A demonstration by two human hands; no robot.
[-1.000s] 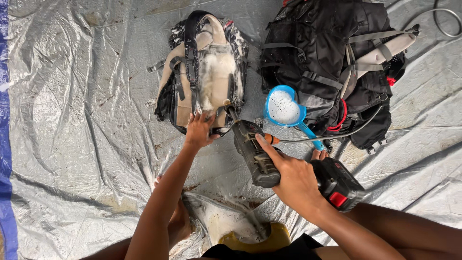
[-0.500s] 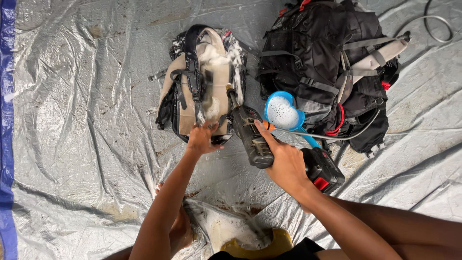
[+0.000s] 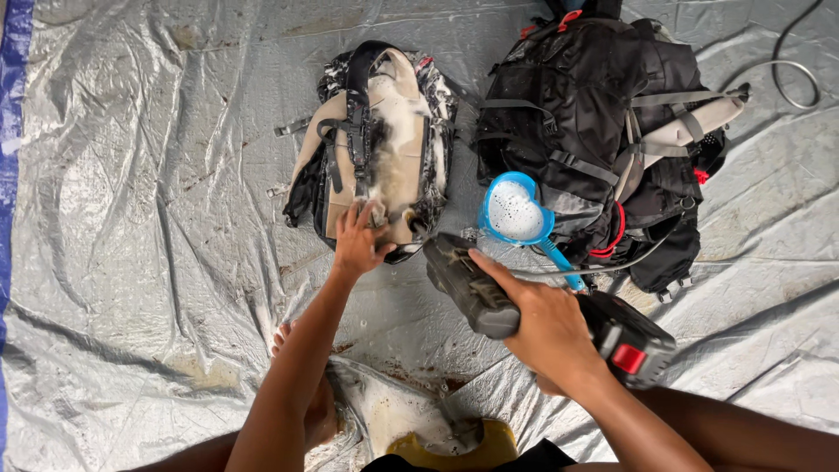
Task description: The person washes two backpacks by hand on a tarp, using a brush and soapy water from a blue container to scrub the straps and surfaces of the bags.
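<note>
A small tan and black backpack point(image 3: 384, 131), smeared with white foam, lies straps-up on a silver tarp point(image 3: 149, 218). My left hand point(image 3: 360, 238) presses flat on its lower edge, fingers spread. My right hand point(image 3: 542, 319) grips a dark cordless power tool point(image 3: 489, 293) with a black battery pack carrying a red tab point(image 3: 631, 345); the tool's front end points toward the small backpack's lower right corner, close to it.
A larger black backpack point(image 3: 603, 114) lies to the right. A blue scoop point(image 3: 516, 214) holding white foam rests against it. A grey hose point(image 3: 791, 74) curls at the top right. My bare foot point(image 3: 306, 385) rests on the wet, dirty tarp near the bottom.
The view has shifted so everything sits lower in the frame. My right hand has swung the power tool closer to the small backpack. My left hand stays on the pack's lower edge.
</note>
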